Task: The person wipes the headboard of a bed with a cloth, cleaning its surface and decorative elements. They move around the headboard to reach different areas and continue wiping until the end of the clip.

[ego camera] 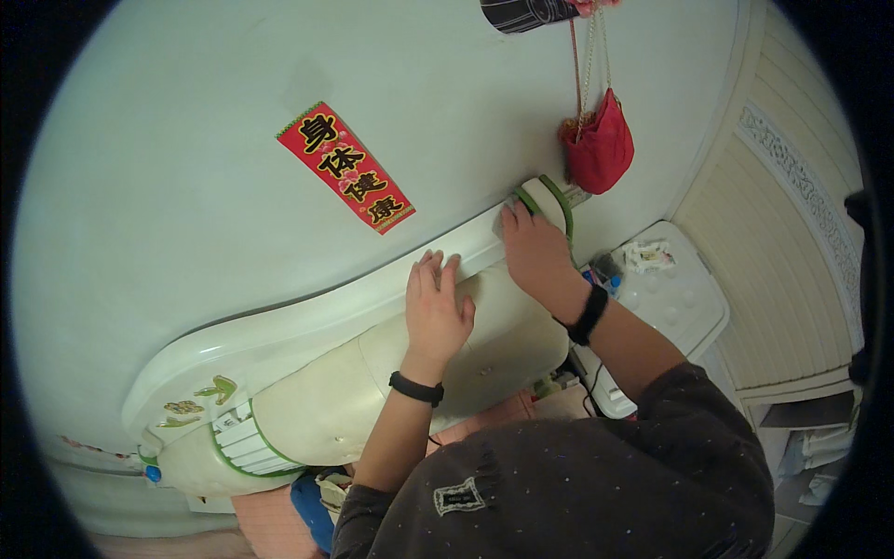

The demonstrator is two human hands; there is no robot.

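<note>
In front of me, a white bed headboard (314, 311) with a glossy curved top edge stands against the wall. My left hand (436, 307) rests near its top ledge, fingers apart and holding nothing. Further right, my right hand (536, 251) lies on the ledge beside a green-trimmed end section (548, 198). Its fingertips point toward the wall. Something pale may be under those fingers, but I cannot make it out. Cream padded panels (321, 395) of the headboard spread below both hands. Each wrist wears a black band.
A red banner (347, 168) bearing writing is stuck on the wall. A red pouch (598, 145) hangs by a chain at upper right. The white bedside cabinet (681, 328) carries a packet (648, 256) and small items. Pink bedding (269, 520) and blue cloth (311, 510) lie below.
</note>
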